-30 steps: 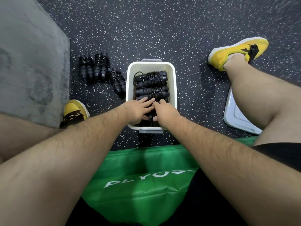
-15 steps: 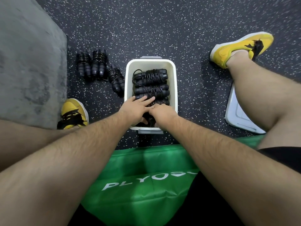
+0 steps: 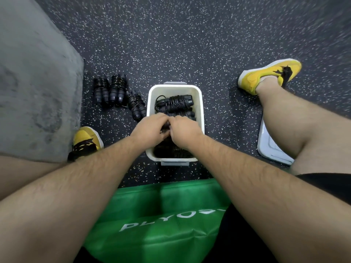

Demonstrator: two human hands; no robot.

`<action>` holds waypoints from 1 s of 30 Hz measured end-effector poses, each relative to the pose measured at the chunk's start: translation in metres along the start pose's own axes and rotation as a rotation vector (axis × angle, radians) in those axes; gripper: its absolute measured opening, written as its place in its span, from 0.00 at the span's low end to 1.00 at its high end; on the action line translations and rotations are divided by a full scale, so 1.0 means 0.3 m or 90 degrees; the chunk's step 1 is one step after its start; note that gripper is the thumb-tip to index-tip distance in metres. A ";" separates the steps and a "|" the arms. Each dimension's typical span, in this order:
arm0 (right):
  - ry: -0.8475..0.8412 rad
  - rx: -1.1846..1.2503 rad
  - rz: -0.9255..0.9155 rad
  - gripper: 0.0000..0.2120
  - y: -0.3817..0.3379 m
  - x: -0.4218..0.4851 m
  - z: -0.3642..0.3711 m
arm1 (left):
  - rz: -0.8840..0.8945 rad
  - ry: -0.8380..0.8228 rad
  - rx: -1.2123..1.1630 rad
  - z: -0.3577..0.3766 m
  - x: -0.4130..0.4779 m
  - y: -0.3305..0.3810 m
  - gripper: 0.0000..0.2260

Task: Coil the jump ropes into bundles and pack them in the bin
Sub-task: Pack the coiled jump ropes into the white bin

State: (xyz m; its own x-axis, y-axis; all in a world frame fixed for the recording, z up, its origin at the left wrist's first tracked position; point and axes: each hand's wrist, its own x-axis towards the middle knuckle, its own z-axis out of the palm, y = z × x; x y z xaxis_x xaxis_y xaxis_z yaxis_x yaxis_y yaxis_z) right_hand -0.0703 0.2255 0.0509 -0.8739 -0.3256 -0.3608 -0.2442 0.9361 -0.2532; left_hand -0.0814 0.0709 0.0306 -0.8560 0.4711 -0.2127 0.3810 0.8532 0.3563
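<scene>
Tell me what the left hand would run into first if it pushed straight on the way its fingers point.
The right hand: the left hand points at its fingertips, seemingly touching. Depth is blurred; otherwise, the black coiled jump rope bundles in the white plastic bin.

Dark speckled floor [image 3: 190,35] bore a white bin [image 3: 174,89], three coiled rope bundles [image 3: 117,92] just left of it, pale lid [image 3: 267,147] at right — grey mat [image 3: 38,82] far left.

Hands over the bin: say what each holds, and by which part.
The left hand and right hand both curl their fingers on one black bundle in the bin, from either side. Which part they grip is hidden and blurred.
</scene>
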 end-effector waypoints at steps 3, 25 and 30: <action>0.062 -0.037 -0.041 0.20 -0.056 0.056 -0.050 | -0.039 0.077 0.047 -0.076 -0.001 -0.060 0.16; -0.091 -0.288 -0.146 0.28 -0.247 0.540 0.032 | -0.315 -0.078 -0.110 0.121 0.193 -0.489 0.26; -0.043 -0.222 -0.159 0.26 -0.234 0.528 0.032 | -0.365 0.047 -0.231 0.098 0.193 -0.461 0.20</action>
State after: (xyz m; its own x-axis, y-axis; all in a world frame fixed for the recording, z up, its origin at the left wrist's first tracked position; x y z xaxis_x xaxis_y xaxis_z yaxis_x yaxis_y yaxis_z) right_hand -0.1875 0.1068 0.0030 -0.7435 -0.5454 -0.3870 -0.5823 0.8125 -0.0263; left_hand -0.1735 -0.0132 -0.0579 -0.9140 -0.0600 -0.4013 -0.2699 0.8284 0.4909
